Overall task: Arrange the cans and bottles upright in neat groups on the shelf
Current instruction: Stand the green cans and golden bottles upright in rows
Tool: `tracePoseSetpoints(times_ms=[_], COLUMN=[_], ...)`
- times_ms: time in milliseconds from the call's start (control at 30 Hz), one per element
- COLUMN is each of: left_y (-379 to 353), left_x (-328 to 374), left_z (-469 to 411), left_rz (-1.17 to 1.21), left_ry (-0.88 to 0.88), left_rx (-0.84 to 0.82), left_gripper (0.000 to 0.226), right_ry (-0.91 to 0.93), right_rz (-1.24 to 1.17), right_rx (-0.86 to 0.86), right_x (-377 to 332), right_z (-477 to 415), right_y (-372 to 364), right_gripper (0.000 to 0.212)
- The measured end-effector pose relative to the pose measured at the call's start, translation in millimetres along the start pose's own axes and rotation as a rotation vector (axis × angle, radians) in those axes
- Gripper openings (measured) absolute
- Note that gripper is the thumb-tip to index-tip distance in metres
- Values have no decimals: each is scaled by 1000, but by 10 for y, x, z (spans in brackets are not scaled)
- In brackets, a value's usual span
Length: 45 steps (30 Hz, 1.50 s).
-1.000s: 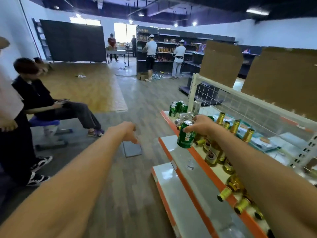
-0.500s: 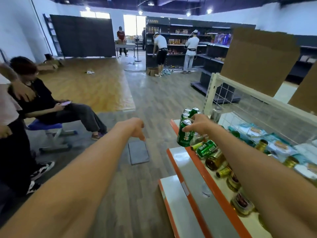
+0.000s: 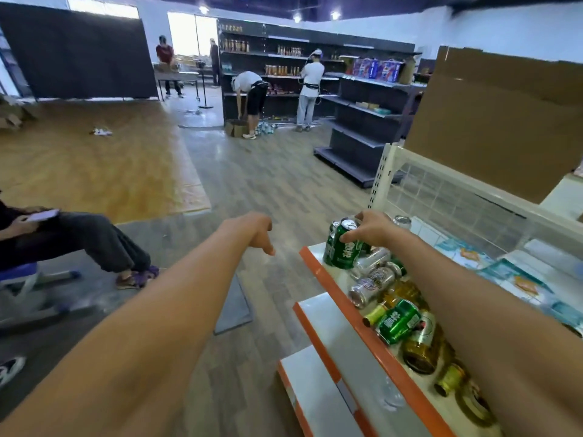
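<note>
My right hand point(image 3: 369, 229) grips the top of a green can point(image 3: 346, 247), held upright at the far end of the orange-edged shelf point(image 3: 344, 300), right beside other standing green cans point(image 3: 330, 244). Behind it lie two silver cans point(image 3: 372, 281) on their sides, then a green can point(image 3: 398, 322) on its side among several amber bottles point(image 3: 419, 345) with gold caps. My left hand point(image 3: 257, 232) hangs over the aisle floor, fingers loosely curled and pointing down, holding nothing.
Lower white shelves point(image 3: 318, 392) step out toward the aisle. A wire mesh back panel point(image 3: 448, 197) and cardboard sheet point(image 3: 498, 121) stand behind the shelf. A seated person point(image 3: 69, 238) is at left. Other people work at dark shelving point(image 3: 284, 77) far back.
My right hand has carried the green can forward to the shelf's far end, next to the standing green cans. The camera has tipped and moved forward. My left hand stays extended.
</note>
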<state>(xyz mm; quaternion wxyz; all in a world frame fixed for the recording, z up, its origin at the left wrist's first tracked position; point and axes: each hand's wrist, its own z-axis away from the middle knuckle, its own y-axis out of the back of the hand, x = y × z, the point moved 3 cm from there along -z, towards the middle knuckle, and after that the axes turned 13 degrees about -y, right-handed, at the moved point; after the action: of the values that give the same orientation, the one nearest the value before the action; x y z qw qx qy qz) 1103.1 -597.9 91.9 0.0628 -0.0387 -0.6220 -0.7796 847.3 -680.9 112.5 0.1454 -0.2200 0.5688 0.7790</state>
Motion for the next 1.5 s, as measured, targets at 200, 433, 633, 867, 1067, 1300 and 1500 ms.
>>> tracePoseSetpoints(times_ms=[200,433,633,867,1067,1300,1500], left_y=[149,211,18,-384,-937,-1165,-1359], left_x=[-121,125,354,179,54,228,87], left_z=[-792,-1752,-2343,-2724,-2974,-3141,-3219], left_rz=[-5,176,615,667,597,643,661], left_ry=[-79,-255,-396,-396,-353,-371,-332], left_rx=[-24,19,197,179,47,61,20], left_gripper=[89,93,77,46,30,30,42], right_ry=[-103,-83,11,-21,-162,-350,-446], right_rz=[-51,-41,-95,-106,-50,-39,-65], right_rx=[59,67,27,-77,10,44,72], right_x=[-77,-291,-558,-507,-25,534,751], right_z=[-581,-1282,-1806,-2260,-2303,-2029,-1760], right_y=[21,116,189,15,77,12,-186], right_gripper=[57,49,35,78,59,60,60])
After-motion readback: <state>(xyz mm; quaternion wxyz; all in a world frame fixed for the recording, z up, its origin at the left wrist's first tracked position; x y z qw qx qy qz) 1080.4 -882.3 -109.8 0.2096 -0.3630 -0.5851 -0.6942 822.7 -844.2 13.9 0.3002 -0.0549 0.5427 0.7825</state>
